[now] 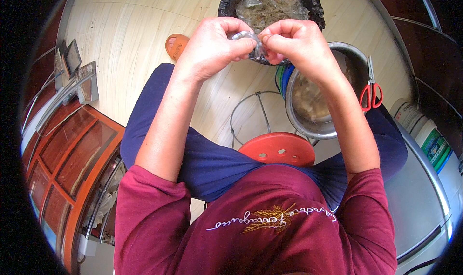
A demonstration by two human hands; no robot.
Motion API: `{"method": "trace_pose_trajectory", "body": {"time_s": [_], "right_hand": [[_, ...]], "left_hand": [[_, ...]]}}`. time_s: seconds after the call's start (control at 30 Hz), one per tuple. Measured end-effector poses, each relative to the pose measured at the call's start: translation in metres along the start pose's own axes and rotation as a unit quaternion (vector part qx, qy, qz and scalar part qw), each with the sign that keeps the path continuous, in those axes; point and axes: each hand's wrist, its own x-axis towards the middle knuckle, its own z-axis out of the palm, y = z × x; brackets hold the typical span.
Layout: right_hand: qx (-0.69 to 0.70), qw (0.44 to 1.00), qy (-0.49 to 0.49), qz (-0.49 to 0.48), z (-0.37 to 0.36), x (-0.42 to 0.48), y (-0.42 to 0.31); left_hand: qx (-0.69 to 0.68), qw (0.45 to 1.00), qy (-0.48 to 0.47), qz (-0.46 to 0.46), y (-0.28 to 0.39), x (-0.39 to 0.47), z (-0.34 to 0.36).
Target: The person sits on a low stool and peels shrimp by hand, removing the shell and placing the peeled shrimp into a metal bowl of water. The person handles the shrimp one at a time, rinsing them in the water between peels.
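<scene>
My left hand (226,43) pinches a crumpled piece of clear plastic film (257,48) between thumb and fingers. Close beside it, my right hand (291,40) has thumb and forefinger pressed together at the other side of the film; a small brownish bit shows at those fingertips. Both hands are over the near edge of a bin lined with a black bag (319,13), which holds clear plastic and pale fibrous scraps. Below my right forearm stands a metal pot (292,117) with pale pieces in cloudy liquid. Red-handled scissors (370,90) lie across its right rim.
A red plastic stool (278,148) with a wire base is between my legs. An orange slipper (176,46) is on the floor at the left. A wooden cabinet (81,148) stands on the left, and a glossy grey surface (416,188) with packages (430,141) on the right.
</scene>
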Motion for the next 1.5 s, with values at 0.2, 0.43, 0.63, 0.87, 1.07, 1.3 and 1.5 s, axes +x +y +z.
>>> {"method": "trace_pose_trajectory", "body": {"time_s": [0.2, 0.43, 0.63, 0.87, 1.07, 1.3, 1.5], "right_hand": [[0.097, 0.994, -0.005, 0.056, 0.000, -0.004, 0.000], [0.033, 0.999, 0.023, -0.010, 0.003, -0.007, 0.002], [0.077, 0.996, 0.016, 0.029, 0.004, -0.008, 0.000], [0.133, 0.990, -0.005, 0.051, 0.006, -0.008, -0.002], [0.017, 0.999, -0.016, -0.021, 0.008, -0.004, 0.006], [0.125, 0.991, -0.037, -0.010, 0.008, -0.002, 0.004], [0.029, 0.995, 0.039, -0.089, 0.012, -0.003, 0.004]], "left_hand": [[-0.062, 0.998, -0.028, -0.011, 0.001, -0.001, -0.003], [-0.104, 0.994, -0.002, -0.027, -0.001, 0.000, 0.001], [-0.026, 1.000, -0.003, 0.017, -0.006, 0.002, -0.001], [-0.164, 0.985, -0.048, 0.032, -0.009, 0.004, -0.003], [-0.291, 0.956, -0.044, -0.003, -0.014, 0.005, 0.002], [-0.389, 0.917, -0.089, 0.007, -0.012, 0.005, 0.002], [-0.387, 0.920, -0.069, -0.001, -0.012, 0.008, 0.003]]}}
